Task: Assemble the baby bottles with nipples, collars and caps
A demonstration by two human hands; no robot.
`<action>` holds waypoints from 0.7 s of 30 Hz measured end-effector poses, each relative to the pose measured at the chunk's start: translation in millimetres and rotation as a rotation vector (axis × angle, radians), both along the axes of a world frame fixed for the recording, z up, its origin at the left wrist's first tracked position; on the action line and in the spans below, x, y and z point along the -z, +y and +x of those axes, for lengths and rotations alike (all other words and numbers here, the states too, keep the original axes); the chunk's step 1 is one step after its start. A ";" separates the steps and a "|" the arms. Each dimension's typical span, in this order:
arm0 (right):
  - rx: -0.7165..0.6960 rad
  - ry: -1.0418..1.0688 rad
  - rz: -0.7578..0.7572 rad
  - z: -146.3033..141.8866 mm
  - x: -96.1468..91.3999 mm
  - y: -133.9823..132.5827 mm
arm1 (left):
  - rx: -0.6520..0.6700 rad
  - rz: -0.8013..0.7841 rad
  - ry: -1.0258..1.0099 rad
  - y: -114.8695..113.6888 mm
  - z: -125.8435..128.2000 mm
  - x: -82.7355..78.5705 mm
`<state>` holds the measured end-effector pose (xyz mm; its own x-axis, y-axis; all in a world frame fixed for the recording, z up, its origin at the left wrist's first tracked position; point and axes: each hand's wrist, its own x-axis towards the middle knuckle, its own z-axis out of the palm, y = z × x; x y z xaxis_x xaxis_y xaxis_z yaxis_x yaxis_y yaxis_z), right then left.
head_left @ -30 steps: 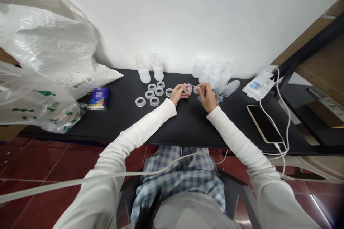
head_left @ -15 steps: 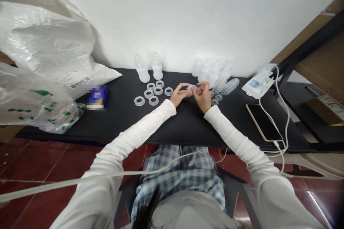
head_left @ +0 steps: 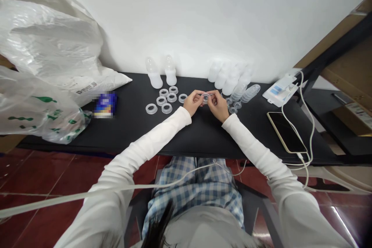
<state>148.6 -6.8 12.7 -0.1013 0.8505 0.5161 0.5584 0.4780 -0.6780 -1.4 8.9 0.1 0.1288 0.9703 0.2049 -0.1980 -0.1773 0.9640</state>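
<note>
Between my two hands is a clear bottle collar ring point(head_left: 205, 98), held just above the black table point(head_left: 130, 124). My left hand point(head_left: 193, 102) pinches its left side, and my right hand point(head_left: 217, 104) grips its right side, thumbs toward the middle. Several similar collar rings point(head_left: 167, 108) lie left of my left hand. Beyond my right hand are small clear nipple-like pieces point(head_left: 233, 111), partly hidden by the fingers. Stacked clear domed caps point(head_left: 250, 93) lie beside them. White bottles point(head_left: 229, 85) stand in a group behind. Whether a nipple sits in the held ring is too small to tell.
Two capped bottles point(head_left: 155, 77) stand at the wall, left of centre. Plastic bags point(head_left: 49, 46) and a blue packet point(head_left: 105, 104) occupy the left. At right lie a phone point(head_left: 286, 131) with a white cable point(head_left: 311, 131) and a white package point(head_left: 280, 91). Another cable point(head_left: 128, 188) crosses my lap.
My left fingers have curled in, and both thumbs now press on the ring from either side. The ring has tilted slightly and shifted a little left. The other things stay put.
</note>
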 end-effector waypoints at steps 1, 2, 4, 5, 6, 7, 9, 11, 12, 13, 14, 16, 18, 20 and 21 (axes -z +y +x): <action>-0.014 0.034 -0.008 -1.5 1.1 0.2 | 0.000 0.003 0.010 0.8 -0.3 0.6; -0.027 0.063 -0.016 -3.0 2.1 0.3 | 0.003 0.006 0.016 1.6 -0.5 1.2; -0.045 0.107 -0.034 -5.7 3.6 0.5 | 0.007 0.010 0.015 3.0 -0.8 2.1; -0.052 0.123 -0.043 -6.8 4.1 0.5 | 0.011 0.011 0.012 3.5 -0.9 2.4; -0.054 0.136 -0.051 -7.6 4.7 0.4 | 0.016 0.012 0.010 3.7 -0.9 2.6; -0.053 0.147 -0.056 -8.1 5.2 0.3 | 0.020 0.012 0.009 3.7 -0.9 2.7; -0.047 0.169 -0.060 -8.4 6.3 0.2 | 0.032 0.016 0.016 3.3 -1.0 2.7; -0.042 0.195 -0.062 -8.2 7.5 0.4 | 0.038 0.026 0.033 2.9 -1.1 2.8; -0.041 0.208 -0.064 -7.9 8.0 0.6 | 0.037 0.032 0.042 2.9 -1.2 3.1; -0.042 0.219 -0.066 -7.6 8.6 1.0 | 0.034 0.035 0.048 3.1 -1.3 3.5; -0.042 0.229 -0.068 -7.3 9.1 1.4 | 0.029 0.034 0.051 3.4 -1.4 4.1; -0.042 0.236 -0.066 -6.7 10.1 2.4 | 0.021 0.021 0.045 4.7 -1.5 5.9; -0.038 0.233 -0.059 -6.3 11.1 3.3 | 0.024 0.004 0.022 6.4 -1.5 8.0; -0.029 0.234 -0.057 -6.3 12.3 3.9 | 0.033 -0.012 -0.014 8.2 -1.3 10.2; -0.025 0.239 -0.059 -6.4 13.0 4.1 | 0.034 -0.019 -0.038 9.2 -1.2 11.2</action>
<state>142.2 -2.7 -0.3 -0.0039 0.8787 0.4773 0.3666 0.4453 -0.8169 -2.5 18.1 -11.1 0.1547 0.9692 0.1915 -0.2397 -0.1512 0.9590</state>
